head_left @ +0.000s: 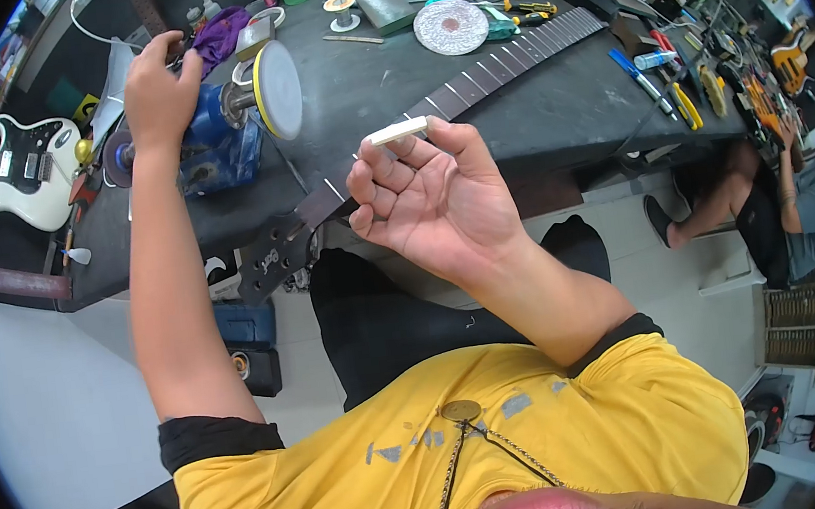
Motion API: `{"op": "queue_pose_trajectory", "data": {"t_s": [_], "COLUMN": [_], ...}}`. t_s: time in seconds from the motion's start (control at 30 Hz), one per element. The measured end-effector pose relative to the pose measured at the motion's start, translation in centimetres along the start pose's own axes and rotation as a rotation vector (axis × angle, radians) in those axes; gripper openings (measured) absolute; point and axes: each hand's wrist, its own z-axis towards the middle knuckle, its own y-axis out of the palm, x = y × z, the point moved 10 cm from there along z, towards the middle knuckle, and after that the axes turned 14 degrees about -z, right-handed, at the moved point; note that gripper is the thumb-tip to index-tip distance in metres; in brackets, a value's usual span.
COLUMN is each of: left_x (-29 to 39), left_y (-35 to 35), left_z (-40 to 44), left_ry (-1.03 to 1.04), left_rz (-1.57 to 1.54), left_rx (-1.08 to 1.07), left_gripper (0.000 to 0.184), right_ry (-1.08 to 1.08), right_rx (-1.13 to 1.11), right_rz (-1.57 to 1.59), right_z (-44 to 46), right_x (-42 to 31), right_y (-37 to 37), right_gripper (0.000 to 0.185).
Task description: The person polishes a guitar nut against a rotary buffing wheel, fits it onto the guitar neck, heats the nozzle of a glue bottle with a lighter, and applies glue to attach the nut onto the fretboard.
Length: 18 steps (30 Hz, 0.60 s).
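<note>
My right hand (436,197) pinches a small off-white guitar nut blank (399,131) between thumb and fingertips, palm turned up. It is held above a guitar neck (498,71) that lies slantwise across the bench, its dark headstock (274,259) jutting past the front edge. My left hand (160,92) is over the left end of a blue bench grinder (217,140), with thumb and fingers apart and nothing visible in them. Whether it touches the grinder I cannot tell. At the grinder's right side stands a pale round disc (279,89) with a yellow edge.
On the dark bench (349,72) are a round patterned disc (451,27), a solder spool (340,11), a metal block (387,8) and a purple cloth (222,35). Pliers (684,106) and markers (641,81) lie right. A white guitar body (22,176) is left. Another person (810,212) sits right.
</note>
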Motion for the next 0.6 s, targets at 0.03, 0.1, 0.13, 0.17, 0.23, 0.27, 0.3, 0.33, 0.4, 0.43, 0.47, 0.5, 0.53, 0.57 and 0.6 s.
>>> {"op": "queue_pose_trajectory", "data": {"t_s": [0.03,0.1,0.13,0.17,0.23,0.27,0.3,0.33,0.4,0.43,0.47,0.5,0.53,0.57,0.6], "left_x": [2.8,5.4,7.5,10.8,18.3,22.0,24.5,26.5,27.7,28.1,28.0,28.0,28.0,28.2,28.3], "left_y": [-1.3,-2.7,-3.0,-3.3,-4.0,-4.4,-4.5,-4.6,-3.9,-3.7,-3.6,-3.5,-3.5,-3.3,-3.3], "left_z": [-0.3,-2.0,-3.4,-5.0,-7.2,-7.5,-7.7,-7.9,-8.7,-9.0,-9.0,-9.2,-9.3,-9.4,-9.5], "left_ry": [0.092,-0.174,-0.309,-0.353,-0.264,-0.129,-0.05,0.029,0.062,0.084,0.067,0.05,0.033,0.02,0.008], "left_rz": [0.004,-0.37,-0.557,-0.751,-0.952,-0.954,-0.93,-0.903,-0.892,-0.885,-0.898,-0.913,-0.93,-0.931,-0.932], "left_rx": [0.061,0.054,0.046,0.056,0.011,-0.04,-0.09,-0.139,-0.192,-0.219,-0.216,-0.217,-0.219,-0.245,-0.271], "left_gripper": [0.029,0.028,0.028,0.028,0.03,0.031,0.031,0.032,0.03,0.03,0.029,0.028,0.028,0.027,0.027], "right_ry": [-0.003,-0.014,-0.02,-0.032,-0.052,-0.065,-0.075,-0.082,-0.101,-0.115,-0.118,-0.123,-0.129,-0.134,-0.137], "right_rx": [0.0,0.038,0.058,0.053,0.048,0.039,0.029,0.018,-0.006,-0.022,-0.022,-0.019,-0.014,-0.021,-0.028], "right_rz": [-0.013,-0.049,-0.065,-0.081,-0.112,-0.118,-0.124,-0.129,-0.193,-0.224,-0.229,-0.233,-0.236,-0.243,-0.25], "right_z": [-0.3,-1.3,-1.7,-2.0,-2.6,-2.9,-3.2,-3.5,-4.1,-4.3,-4.5,-4.8,-5.2,-5.4,-5.6], "right_x": [-0.2,-0.5,-0.7,-0.9,-1.0,-1.0,-0.9,-0.8,-0.6,-0.6,-0.5,-0.4,-0.4,-0.4,-0.4], "right_y": [0.1,0.3,0.2,0.2,0.1,0.1,0.2,0.3,0.6,0.9,0.8,0.6,0.5,0.5,0.6], "right_gripper": [0.041,0.037,0.036,0.036,0.035,0.034,0.033,0.032,0.03,0.03,0.029,0.028,0.027,0.027,0.027]}}
